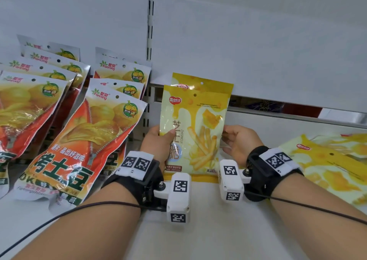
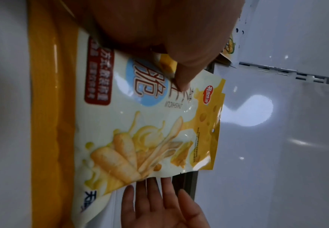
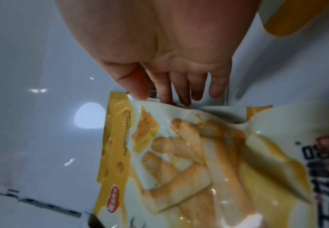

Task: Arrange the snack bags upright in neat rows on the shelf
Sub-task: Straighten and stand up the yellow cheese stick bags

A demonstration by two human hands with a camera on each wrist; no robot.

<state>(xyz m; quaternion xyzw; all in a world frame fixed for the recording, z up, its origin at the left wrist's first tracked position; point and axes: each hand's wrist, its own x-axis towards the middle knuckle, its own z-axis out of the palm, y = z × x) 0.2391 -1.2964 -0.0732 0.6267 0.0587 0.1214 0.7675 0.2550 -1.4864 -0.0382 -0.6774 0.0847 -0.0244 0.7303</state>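
The yellow cheese-stick bag (image 1: pixel 193 132) stands upright on the shelf (image 1: pixel 208 230), just in front of a second matching bag (image 1: pixel 202 80) near the back panel (image 1: pixel 258 41). The left hand (image 1: pixel 158 140) pinches its left edge with the thumb over the front; the right hand (image 1: pixel 238 142) lies open, straight fingers against the right edge. Let go too early and the slippery, light bag would likely slump forward or slide. More yellow bags (image 1: pixel 327 160) lie flat to the right, still to be stood. Rows of orange potato-chip bags (image 1: pixel 79 140) crowd the left, limiting room.
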